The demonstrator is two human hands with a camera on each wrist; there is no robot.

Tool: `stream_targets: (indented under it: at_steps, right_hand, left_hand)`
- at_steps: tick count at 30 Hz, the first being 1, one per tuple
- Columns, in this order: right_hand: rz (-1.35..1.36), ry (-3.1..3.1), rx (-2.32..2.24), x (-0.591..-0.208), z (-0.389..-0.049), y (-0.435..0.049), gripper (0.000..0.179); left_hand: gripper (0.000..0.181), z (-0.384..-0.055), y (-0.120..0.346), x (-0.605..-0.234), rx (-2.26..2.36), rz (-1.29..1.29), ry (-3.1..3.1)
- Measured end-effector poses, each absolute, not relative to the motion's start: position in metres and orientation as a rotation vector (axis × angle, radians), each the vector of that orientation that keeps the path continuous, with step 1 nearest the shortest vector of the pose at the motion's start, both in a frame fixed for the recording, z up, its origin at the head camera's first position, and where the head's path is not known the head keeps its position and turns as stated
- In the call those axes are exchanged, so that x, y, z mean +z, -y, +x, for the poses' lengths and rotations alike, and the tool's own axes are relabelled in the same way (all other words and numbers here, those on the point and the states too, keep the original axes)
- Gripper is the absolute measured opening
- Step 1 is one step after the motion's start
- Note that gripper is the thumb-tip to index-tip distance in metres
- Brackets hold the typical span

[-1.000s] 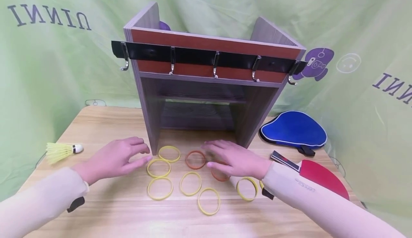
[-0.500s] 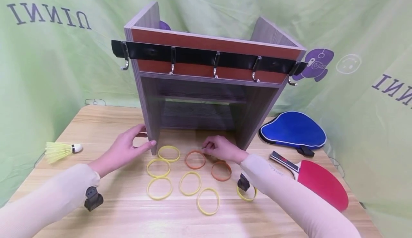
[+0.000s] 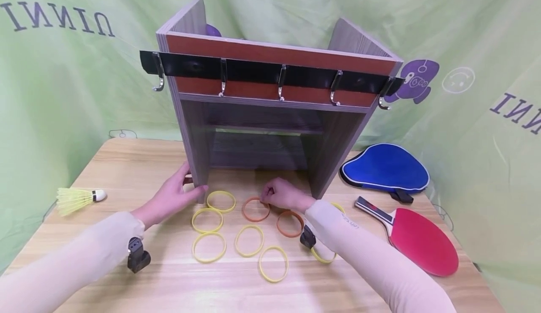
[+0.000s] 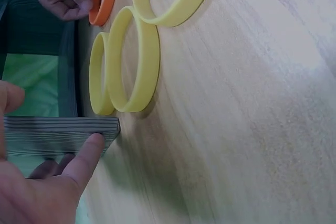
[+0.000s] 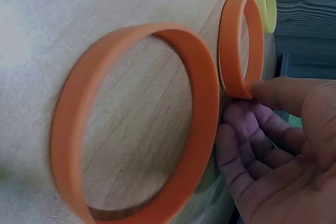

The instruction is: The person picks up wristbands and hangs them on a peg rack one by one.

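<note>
A grey wood-grain shelf unit with a black hook rail stands on the table. My left hand holds the lower front of its left side panel, thumb against the front edge. My right hand pinches the far right rim of an orange silicone wristband, which lies on the table; in the right wrist view the thumb touches that wristband and the other fingers are curled. A second orange wristband lies beside it, nearer the wrist. Several yellow wristbands lie around them.
A yellow shuttlecock lies at the left of the table. At the right are a red table tennis bat and a blue bat case. Green printed cloth hangs behind.
My left hand has moved from above the table to the shelf's side panel. My right hand has drawn back from over the orange wristbands, curled its fingers and taken hold of one's rim.
</note>
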State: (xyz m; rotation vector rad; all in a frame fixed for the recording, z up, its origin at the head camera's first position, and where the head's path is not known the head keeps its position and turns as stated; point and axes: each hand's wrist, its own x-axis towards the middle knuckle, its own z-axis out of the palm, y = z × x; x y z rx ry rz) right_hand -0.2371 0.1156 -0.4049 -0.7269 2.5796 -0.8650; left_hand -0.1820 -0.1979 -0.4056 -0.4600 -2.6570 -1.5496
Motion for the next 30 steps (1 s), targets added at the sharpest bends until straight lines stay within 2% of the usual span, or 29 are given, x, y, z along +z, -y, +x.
stream_targets:
  at_steps: [16, 30]
  right_hand:
    - [-0.653, -2.308, -1.089, -0.397, -0.239, -0.128, 0.007]
    - [-0.563, -1.949, -1.342, -0.388, -0.248, -0.135, 0.033]
  left_hand:
    - [0.078, -0.186, 0.202, -0.416, -1.718, -0.443, 2.688]
    - [0.083, -0.188, 0.204, -0.416, -1.736, -0.478, 2.671]
